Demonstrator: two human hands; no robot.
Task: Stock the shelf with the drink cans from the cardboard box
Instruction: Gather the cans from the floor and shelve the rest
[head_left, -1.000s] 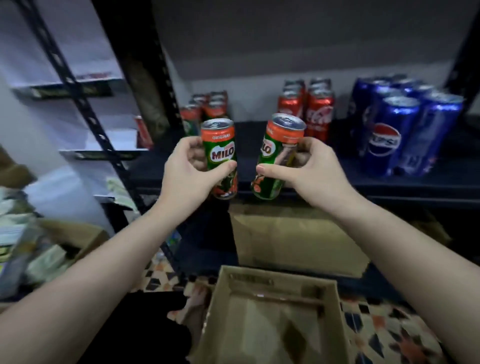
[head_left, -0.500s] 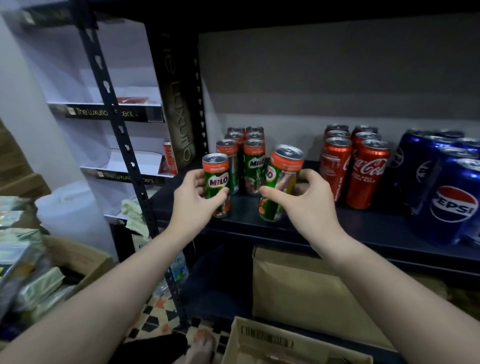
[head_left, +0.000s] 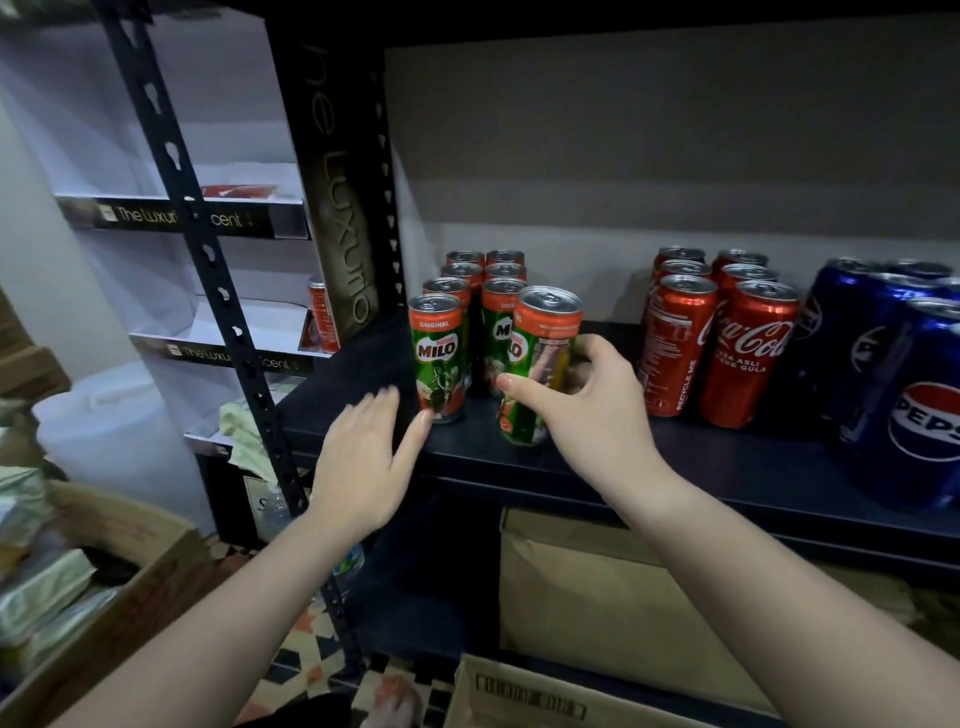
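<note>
A green and orange Milo can (head_left: 440, 358) stands upright on the dark shelf (head_left: 675, 457), at the front of two rows of Milo cans (head_left: 485, 270). My left hand (head_left: 363, 457) is open just left of it, fingers spread, the thumb tip near the can's base. My right hand (head_left: 576, 410) is shut on a second Milo can (head_left: 540, 364), which tilts left with its base at the shelf. The cardboard box (head_left: 519, 696) shows only its top edge at the bottom of the view.
Red Coca-Cola cans (head_left: 722, 338) and blue Pepsi cans (head_left: 904, 384) fill the shelf to the right. A black perforated upright (head_left: 208, 260) stands at the left. Another brown box (head_left: 597, 597) sits under the shelf, and a box of packets (head_left: 78, 582) lies at lower left.
Both hands carried the Milo cans forward to the shelf. My left hand set its can down upright and let go. My right hand lowered its can to the shelf surface.
</note>
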